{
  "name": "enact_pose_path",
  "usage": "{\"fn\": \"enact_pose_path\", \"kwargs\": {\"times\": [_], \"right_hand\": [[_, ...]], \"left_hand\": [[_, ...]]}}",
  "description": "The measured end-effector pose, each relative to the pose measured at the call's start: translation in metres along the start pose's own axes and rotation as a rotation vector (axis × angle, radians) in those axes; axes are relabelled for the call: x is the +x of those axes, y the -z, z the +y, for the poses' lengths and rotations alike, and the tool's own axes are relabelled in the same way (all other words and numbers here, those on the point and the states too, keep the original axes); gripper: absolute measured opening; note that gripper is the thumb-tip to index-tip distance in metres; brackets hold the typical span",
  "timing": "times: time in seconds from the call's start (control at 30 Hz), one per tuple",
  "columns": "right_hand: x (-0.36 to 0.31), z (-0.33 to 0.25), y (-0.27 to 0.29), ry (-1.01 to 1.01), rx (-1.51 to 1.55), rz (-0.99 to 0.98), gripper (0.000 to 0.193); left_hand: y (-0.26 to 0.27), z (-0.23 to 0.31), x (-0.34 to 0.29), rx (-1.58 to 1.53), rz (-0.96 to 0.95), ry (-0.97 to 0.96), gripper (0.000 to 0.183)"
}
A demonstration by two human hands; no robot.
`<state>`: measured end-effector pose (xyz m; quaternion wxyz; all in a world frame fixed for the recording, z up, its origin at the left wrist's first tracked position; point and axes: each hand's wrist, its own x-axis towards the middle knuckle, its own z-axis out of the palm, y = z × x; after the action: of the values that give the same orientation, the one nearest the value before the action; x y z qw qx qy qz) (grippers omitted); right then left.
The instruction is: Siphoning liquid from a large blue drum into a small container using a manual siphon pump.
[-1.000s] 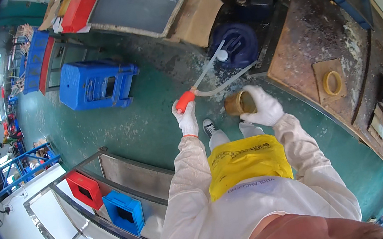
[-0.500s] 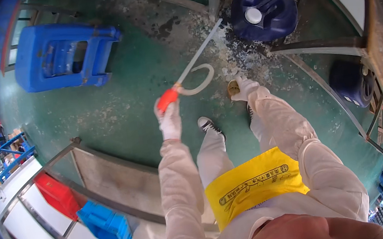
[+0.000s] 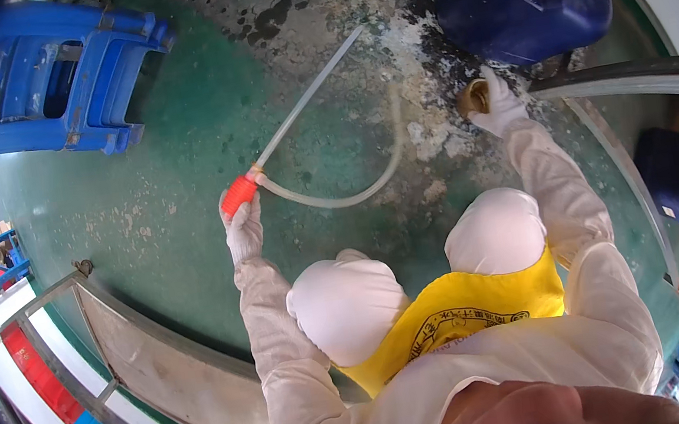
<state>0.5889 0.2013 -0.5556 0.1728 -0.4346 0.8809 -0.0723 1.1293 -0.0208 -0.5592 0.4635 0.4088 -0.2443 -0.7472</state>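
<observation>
My left hand (image 3: pixel 244 233), in a white glove, is closed round the red bulb of a siphon pump (image 3: pixel 240 195). The pump's stiff clear tube slants up and away over the stained floor, while its soft hose curves out to the right. My right hand (image 3: pixel 503 107), also gloved, grips a small brown cup (image 3: pixel 476 97) by its side; the cup's mouth is turned partly toward me. Just beyond that hand stands a large dark blue jerrycan (image 3: pixel 521 18) with a white screw cap. The cap is on, and neither hand touches the jerrycan.
A blue plastic stool (image 3: pixel 65 77) lies at the far left. A metal-framed bench (image 3: pixel 177 359) runs along the near left, beside red and blue crates (image 3: pixel 38 371). Metal rack bars (image 3: pixel 635 77) and a second dark container (image 3: pixel 675 175) are at the right.
I have crouched, with both knees now bent up in view. The cup has come close to the jerrycan's base. The pump has shifted left in view and its hose has swung out wider.
</observation>
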Motion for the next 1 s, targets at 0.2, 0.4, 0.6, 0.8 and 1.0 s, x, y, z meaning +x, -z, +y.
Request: {"fn": "enact_pose_path", "kwargs": {"times": [0.2, 0.4, 0.6, 0.8, 1.0], "right_hand": [[-0.03, -0.001, 0.044, 0.112, -0.154, 0.107, 0.118], [0.012, -0.052, 0.204, 0.522, -0.057, 0.819, 0.069], [0.141, -0.023, 0.244, 0.144, -0.021, 0.863, 0.053], [0.183, 0.005, 0.268, 0.121, -0.472, 0.252, 0.056], [0.161, 0.004, 0.253, 0.271, -0.543, 0.507, 0.057]], "left_hand": [[0.013, -0.07, 0.02, -0.073, -0.04, -0.016, 0.069], [0.017, -0.067, -0.001, -0.058, 0.064, -0.024, 0.059], [0.013, -0.068, -0.009, -0.086, 0.03, -0.022, 0.059], [0.013, -0.066, -0.016, -0.054, 0.038, -0.06, 0.066], [0.002, -0.057, -0.016, -0.04, 0.022, -0.071, 0.069]]}}
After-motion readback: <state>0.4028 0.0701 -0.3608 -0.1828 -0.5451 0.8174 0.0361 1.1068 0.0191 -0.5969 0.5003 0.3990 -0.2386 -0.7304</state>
